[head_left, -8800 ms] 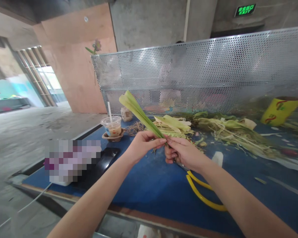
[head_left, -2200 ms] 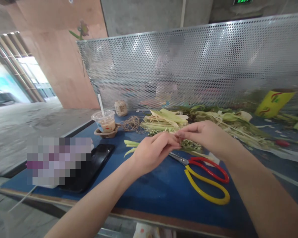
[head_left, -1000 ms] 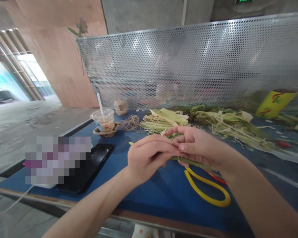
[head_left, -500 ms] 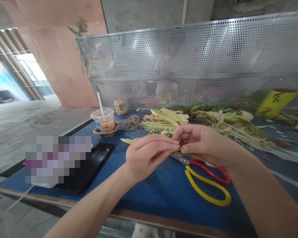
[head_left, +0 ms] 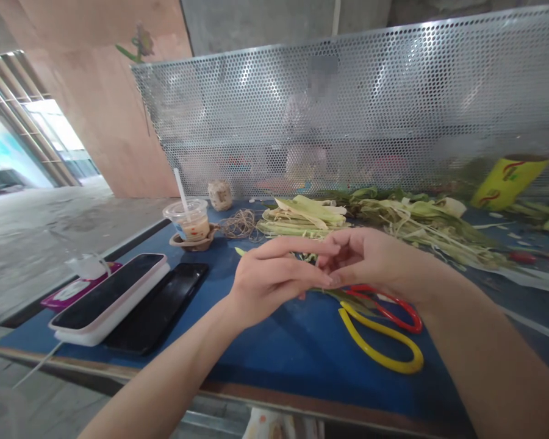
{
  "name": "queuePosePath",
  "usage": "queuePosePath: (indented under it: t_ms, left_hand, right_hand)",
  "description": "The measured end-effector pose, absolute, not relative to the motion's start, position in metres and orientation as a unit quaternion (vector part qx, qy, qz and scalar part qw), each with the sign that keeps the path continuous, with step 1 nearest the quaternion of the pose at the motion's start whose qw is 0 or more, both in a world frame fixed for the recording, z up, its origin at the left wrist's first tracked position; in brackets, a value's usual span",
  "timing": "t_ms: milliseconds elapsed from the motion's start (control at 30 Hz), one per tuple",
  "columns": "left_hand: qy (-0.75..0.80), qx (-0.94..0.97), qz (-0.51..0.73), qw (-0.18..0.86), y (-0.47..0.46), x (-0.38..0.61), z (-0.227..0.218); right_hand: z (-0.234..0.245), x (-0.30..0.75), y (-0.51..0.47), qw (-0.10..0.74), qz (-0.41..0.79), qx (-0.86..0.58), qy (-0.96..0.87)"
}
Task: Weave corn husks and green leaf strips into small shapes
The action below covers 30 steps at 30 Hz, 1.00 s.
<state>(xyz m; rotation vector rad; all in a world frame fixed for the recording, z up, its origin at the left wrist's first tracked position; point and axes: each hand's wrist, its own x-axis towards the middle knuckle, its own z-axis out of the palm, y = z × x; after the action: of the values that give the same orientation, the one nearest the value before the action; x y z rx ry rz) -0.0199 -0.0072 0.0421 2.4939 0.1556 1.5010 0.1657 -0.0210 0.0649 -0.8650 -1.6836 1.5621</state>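
Note:
My left hand (head_left: 274, 274) and my right hand (head_left: 370, 262) meet over the blue table, fingertips pinched together and touching. A narrow green strip of corn husk (head_left: 240, 251) pokes out past the left hand's knuckles, and a green length shows below the right fingers. Its middle is hidden by the hands. Under my right hand lie scissors (head_left: 384, 350) with one yellow and one red handle loop; the blades are covered. Just beyond the hands sits a pile of pale green corn husks (head_left: 302, 213), partly hidden by my fingers.
Left stand a drink cup with straw (head_left: 190, 222), tangled twine (head_left: 240, 224), a twine ball (head_left: 220, 195), a phone (head_left: 112, 299) on a white case and a black tablet-like slab (head_left: 158, 311). More husks (head_left: 416, 225) and a yellow container (head_left: 507, 182) lie right. A perforated metal screen (head_left: 265, 116) rises behind.
My left fingers have spread slightly and shifted over the right fingertips. The husk tip has moved a little up and right. The scissors' pivot, visible before, is now covered.

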Motion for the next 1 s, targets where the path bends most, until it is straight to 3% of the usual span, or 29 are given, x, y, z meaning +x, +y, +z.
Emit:
queuePosePath:
  t_ms: [400, 667, 1000]
  left_hand:
    - [0.064, 0.840, 0.520, 0.139, -0.010, -0.015, 0.047]
    - [0.167, 0.739, 0.549, 0.353, -0.012, -0.013, 0.044]
    - [0.190, 0.739, 0.567, 0.310, -0.007, -0.016, 0.046]
  right_hand:
    - [0.064, 0.164, -0.023, 0.300, 0.647, -0.296, -0.635]
    - [0.063, 0.156, -0.025, 0.340, 0.624, -0.352, -0.609]
    - [0.055, 0.143, -0.027, 0.447, 0.623, -0.352, -0.537]
